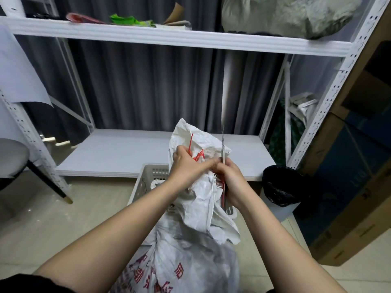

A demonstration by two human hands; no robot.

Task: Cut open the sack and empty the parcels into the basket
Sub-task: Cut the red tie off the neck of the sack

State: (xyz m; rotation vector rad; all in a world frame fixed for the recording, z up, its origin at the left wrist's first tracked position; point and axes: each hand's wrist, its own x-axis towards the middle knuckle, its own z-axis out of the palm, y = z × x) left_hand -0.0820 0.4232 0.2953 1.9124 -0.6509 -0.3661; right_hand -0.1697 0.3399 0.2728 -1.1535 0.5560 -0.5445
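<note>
Head view, and we're right at the cut: the left hand [186, 163] in mid-frame has its fingers curled round the bunched neck of the white woven plastic sack with red printing [190, 246], gripping the cloth together with the red plastic tie [195, 154] that loops out above the knuckles. The right hand [230, 182] just beside it has its fingers wrapped tight on the red handles of a pair of steel scissors [222, 153], blades pointing straight up and seen edge-on, so I can't tell how far apart the blades stand.

The risk here, as I judge it: the two hands are touching, and the blades sit right beside the left index finger, so a snip taken blind could nick skin instead of the tie. The neck cloth is crumpled thick; the scissors could snag or slip off the tie. And once that tie goes, the sack could slump and spill onto the tiled floor [63, 218] rather than into the pale grey perforated plastic basket [146, 180], which sits behind it at frame centre, largely hidden.

The sack itself stands lower centre, bulging and full, wrinkled, frayed at the neck, parcels not visible inside
</note>
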